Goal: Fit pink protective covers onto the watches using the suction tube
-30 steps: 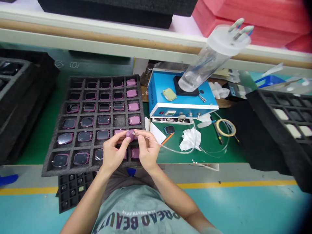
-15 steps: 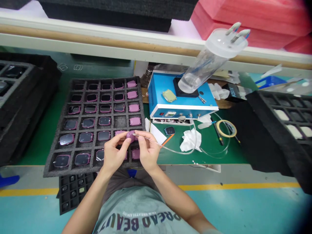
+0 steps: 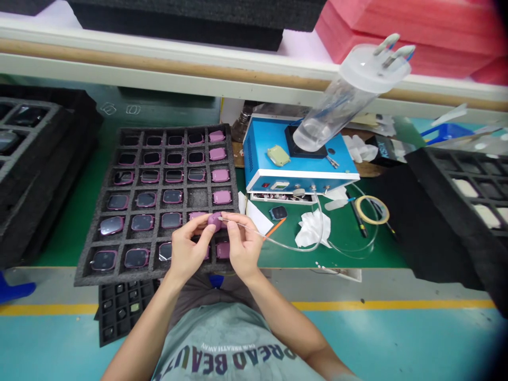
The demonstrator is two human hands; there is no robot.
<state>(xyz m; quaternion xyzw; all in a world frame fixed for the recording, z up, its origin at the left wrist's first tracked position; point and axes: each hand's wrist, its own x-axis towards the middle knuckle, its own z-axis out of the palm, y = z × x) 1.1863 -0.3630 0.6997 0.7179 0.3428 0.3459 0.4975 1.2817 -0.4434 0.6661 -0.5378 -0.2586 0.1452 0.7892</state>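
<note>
A small purple watch case point(image 3: 215, 220) is pinched in my left hand point(image 3: 189, 246), above the lower right part of a grey foam tray point(image 3: 197, 200). My right hand point(image 3: 244, 247) grips the thin front end of a clear tube point(image 3: 291, 247), its tip touching or very near the case; fingers hide part of it. From there the tube loops to the front of a blue machine point(image 3: 301, 182). Purple-framed watches with dark screens fill most tray cells, and purple cases point(image 3: 221, 197) line the right column. One cell above my left hand holds no watch.
On the machine stand a clear cylinder point(image 3: 333, 116) and a yellow-green watch case point(image 3: 278, 155). Nearby lie a dark watch point(image 3: 278, 213), crumpled tissue point(image 3: 313, 228) and a tape roll point(image 3: 372, 210). Foam trays flank the bench at left point(image 3: 43, 174) and right point(image 3: 456, 159). A shelf point(image 3: 159, 69) crosses above.
The whole view has shifted slightly, with the bench appearing a little further right. Both hands keep their grips, and the tube tip stays at the purple case.
</note>
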